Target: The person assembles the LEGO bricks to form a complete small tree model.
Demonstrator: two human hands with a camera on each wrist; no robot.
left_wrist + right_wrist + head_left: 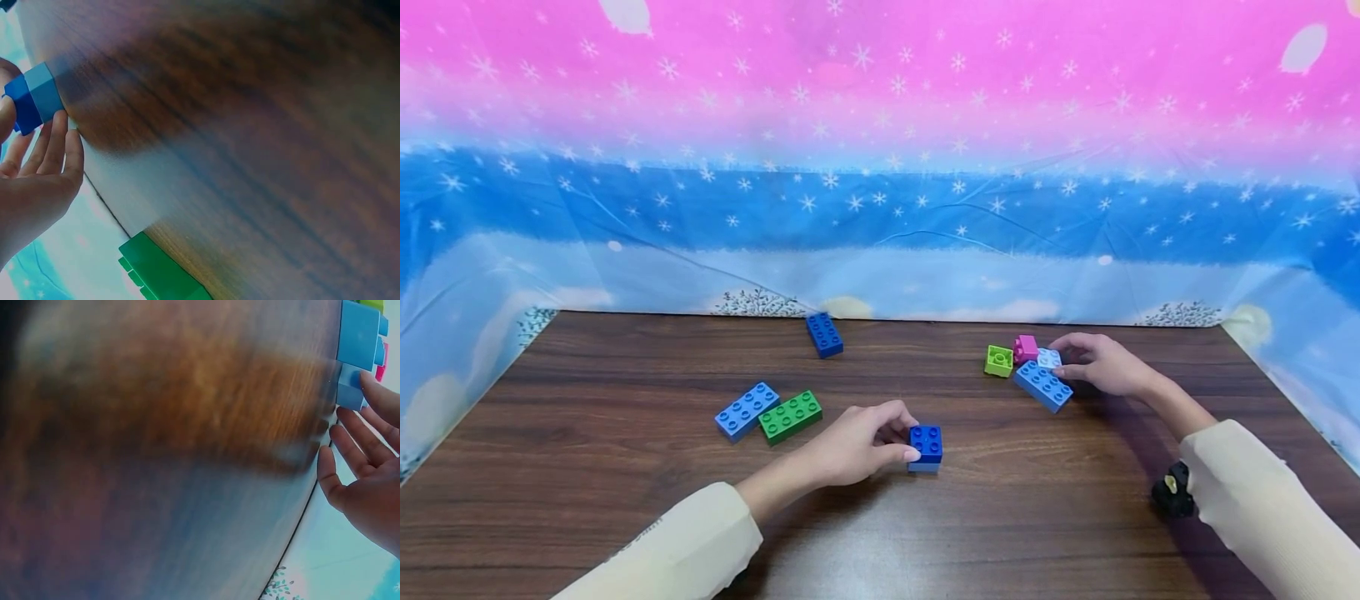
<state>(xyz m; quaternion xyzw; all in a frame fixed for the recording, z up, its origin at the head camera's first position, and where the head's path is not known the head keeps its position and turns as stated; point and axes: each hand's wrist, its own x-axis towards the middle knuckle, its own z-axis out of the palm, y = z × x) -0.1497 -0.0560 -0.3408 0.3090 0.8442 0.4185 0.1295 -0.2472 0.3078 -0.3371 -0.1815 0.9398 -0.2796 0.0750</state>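
In the head view my left hand (pixel 857 443) grips a small stack, a square dark blue building brick (pixel 926 443) on top of a lighter blue brick (pixel 923 467). The left wrist view shows the thumb on the dark blue brick (pixel 24 106) and a fingertip by the lighter one (pixel 44 92). Over at the right, my right hand (pixel 1108 364) pinches a small pale blue brick (pixel 1048 358) between thumb and index finger. Close against that brick are a long blue brick (pixel 1043 386) and a pink brick (pixel 1026 349); a lime green brick (pixel 998 361) lies just left of them.
A long light blue brick (pixel 747 411) and a green brick (pixel 791 417) lie together on the left of the brown wooden table (pixel 625 500). Farther back is a dark blue brick (pixel 824 335). A snowflake-patterned cloth (pixel 880 208) hangs behind the table.
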